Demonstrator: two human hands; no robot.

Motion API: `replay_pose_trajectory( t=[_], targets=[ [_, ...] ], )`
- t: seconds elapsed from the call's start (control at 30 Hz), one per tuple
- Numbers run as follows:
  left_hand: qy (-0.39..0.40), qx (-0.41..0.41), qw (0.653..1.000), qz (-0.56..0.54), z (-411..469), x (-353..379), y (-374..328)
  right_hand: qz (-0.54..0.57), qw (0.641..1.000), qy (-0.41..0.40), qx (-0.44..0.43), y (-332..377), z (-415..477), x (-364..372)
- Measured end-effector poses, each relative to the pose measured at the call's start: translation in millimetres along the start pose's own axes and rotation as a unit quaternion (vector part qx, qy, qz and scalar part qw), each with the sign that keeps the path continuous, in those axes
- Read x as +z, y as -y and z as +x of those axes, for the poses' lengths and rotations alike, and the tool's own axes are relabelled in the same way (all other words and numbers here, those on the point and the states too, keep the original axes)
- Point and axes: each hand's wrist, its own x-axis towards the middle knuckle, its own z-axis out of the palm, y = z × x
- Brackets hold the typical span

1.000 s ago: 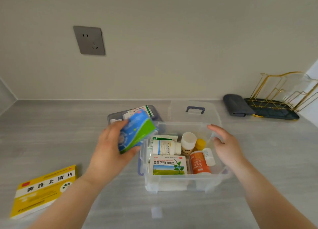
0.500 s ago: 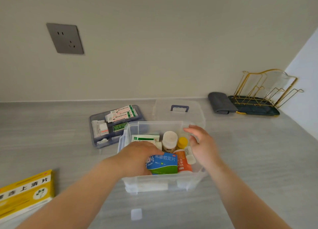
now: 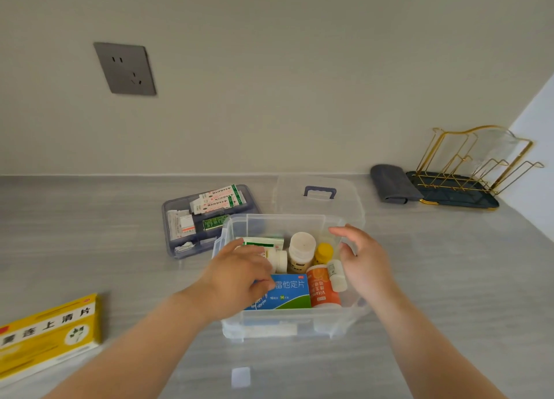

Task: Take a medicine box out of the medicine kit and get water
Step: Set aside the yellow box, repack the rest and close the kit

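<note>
The clear plastic medicine kit (image 3: 284, 323) stands open on the grey counter. A blue and green medicine box (image 3: 289, 293) lies flat in its front part, beside an orange vitamin bottle (image 3: 322, 287), a white bottle (image 3: 301, 250) and a small yellow bottle (image 3: 323, 253). My left hand (image 3: 239, 278) is over the kit's left side, fingers loosely curled, fingertips touching the blue box's left end. Fingers apart, my right hand (image 3: 362, 263) holds nothing at the kit's right rim. A yellow medicine box (image 3: 48, 335) lies on the counter at the far left.
The kit's clear lid (image 3: 319, 191) with a blue handle lies behind it. A grey inner tray (image 3: 209, 218) with small packets sits at the back left. A folded grey cloth (image 3: 389, 185) and a gold wire rack (image 3: 467, 170) stand at the back right. A socket (image 3: 124, 69) is on the wall.
My left hand carried the blue and green box from the kit's left side down into the kit and laid it flat. It has since loosened and drawn back slightly. My right hand stayed at the right rim.
</note>
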Motion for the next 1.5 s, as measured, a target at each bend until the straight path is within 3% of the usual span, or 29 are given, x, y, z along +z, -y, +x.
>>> replay_pose_trajectory(
  t=[0.1,0.2,0.3,0.43,0.6,0.83,1.2,1.5],
  targets=[
    [-0.212,-0.051,0.96,-0.177,-8,-6,9,0.023,1.0,-0.001,0.01,0,1,0],
    [-0.319,-0.16,0.911,-0.209,-14,-7,38,0.044,0.996,-0.022,0.074,-2,7,2],
    [-0.306,-0.255,0.899,-0.181,-17,-2,79,0.069,0.984,0.02,0.165,-2,15,1],
    [-0.21,-0.329,0.912,-0.128,-10,4,123,0.069,0.983,0.042,0.164,-1,24,6],
    [-0.099,-0.35,0.931,-0.043,2,8,141,0.052,0.983,0.05,0.172,2,32,16],
    [-0.055,-0.346,0.936,0.015,10,1,149,0.052,0.986,0.041,0.154,1,33,16],
    [-0.18,-0.331,0.925,-0.051,-8,-7,155,0.05,0.986,0.043,0.151,0,33,17],
    [-0.333,-0.272,0.903,0.013,-41,-87,130,0.073,0.985,0.038,0.152,4,30,14]
  ],
)
